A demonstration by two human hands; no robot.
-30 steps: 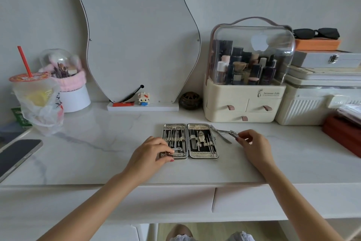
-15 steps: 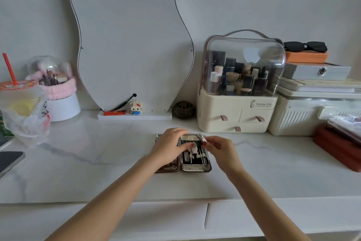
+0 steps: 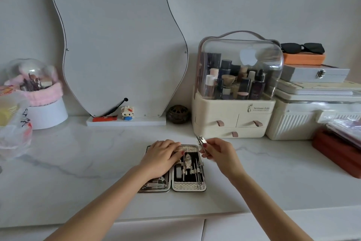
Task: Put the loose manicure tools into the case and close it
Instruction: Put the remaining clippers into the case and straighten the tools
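A plastic-bagged drink (image 3: 11, 123) sits cut off by the frame's left edge on the white marble worktop (image 3: 78, 162), with a domed brush holder (image 3: 37, 92) wrapped in a pink band just behind it. To the left of the open manicure case (image 3: 172, 168), a wavy-edged mirror (image 3: 117, 45) leans against the wall, a small block figure (image 3: 127, 112) on its base. The left hand (image 3: 160, 157) lies palm down with fingers extended over the case's left half, hiding most of the tools strapped there; only a few metal pieces show near that half's front edge. The case's right half lies uncovered, its tools (image 3: 188, 164) strapped upright against a dark lining, though individual pieces are hard to tell apart. Just right of the case's far corner, the right hand (image 3: 218, 152) pinches a loose metal tool (image 3: 202, 144) between thumb and fingers, lifted off the worktop with its tip pointing away; whether it is a clipper or nipper cannot be made out. Behind the case and to its right stands a cream cosmetics organizer (image 3: 234, 115) with a clear dome, bottles blurred inside. Farther right, stacked boxes (image 3: 312, 104) topped by sunglasses (image 3: 302, 48) run out of frame, as does a red case (image 3: 336, 152) at the right edge.
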